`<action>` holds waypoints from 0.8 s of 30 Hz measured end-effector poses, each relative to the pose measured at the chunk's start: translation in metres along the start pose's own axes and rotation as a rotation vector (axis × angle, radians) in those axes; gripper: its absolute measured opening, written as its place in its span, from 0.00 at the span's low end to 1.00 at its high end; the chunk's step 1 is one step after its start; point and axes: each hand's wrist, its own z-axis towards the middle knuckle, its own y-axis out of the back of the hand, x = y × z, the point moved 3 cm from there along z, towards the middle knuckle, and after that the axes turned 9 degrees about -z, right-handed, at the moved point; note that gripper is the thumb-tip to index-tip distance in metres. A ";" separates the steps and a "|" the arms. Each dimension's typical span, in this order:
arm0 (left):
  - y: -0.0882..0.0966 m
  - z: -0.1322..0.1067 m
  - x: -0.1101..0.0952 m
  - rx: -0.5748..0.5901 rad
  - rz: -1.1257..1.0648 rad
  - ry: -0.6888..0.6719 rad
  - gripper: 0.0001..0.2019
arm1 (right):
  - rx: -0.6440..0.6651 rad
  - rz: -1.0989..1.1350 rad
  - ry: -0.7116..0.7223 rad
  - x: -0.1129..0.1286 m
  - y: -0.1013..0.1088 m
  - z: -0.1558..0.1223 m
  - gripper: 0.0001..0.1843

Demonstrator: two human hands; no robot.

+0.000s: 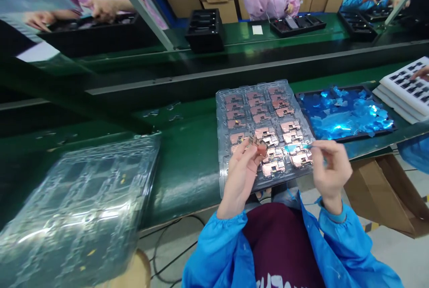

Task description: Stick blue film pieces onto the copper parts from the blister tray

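My left hand (241,173) pinches a small copper-coloured part (259,146) just above the near edge of a clear plastic tray (221,145) filled with several rows of the same copper parts. My right hand (330,169) is closed on a thin strip of blue film (296,147), which stretches left toward the held part. Both hands hover over the tray's front rows, a short gap between them. Blue sleeves cover both my wrists.
A black tray (348,111) heaped with peeled blue film lies right of the clear tray. A stack of empty clear trays (80,212) sits at the left. White trays (407,87) lie far right, with another person's fingers on them. Other workers sit beyond the green conveyor (187,163). A cardboard box (385,194) stands below right.
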 end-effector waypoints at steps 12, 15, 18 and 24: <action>-0.007 0.002 0.000 -0.034 0.269 -0.134 0.19 | 0.116 -0.623 -0.399 -0.189 -0.013 0.075 0.21; -0.010 0.003 0.001 -0.035 0.302 -0.135 0.22 | 0.126 -0.594 -0.238 -0.143 -0.013 0.066 0.25; -0.012 0.003 0.006 -0.028 0.327 -0.125 0.25 | 0.305 -0.248 -0.125 -0.074 -0.018 0.050 0.27; -0.015 -0.012 0.016 0.049 0.367 -0.073 0.25 | 0.619 0.121 -0.193 0.004 -0.036 0.014 0.13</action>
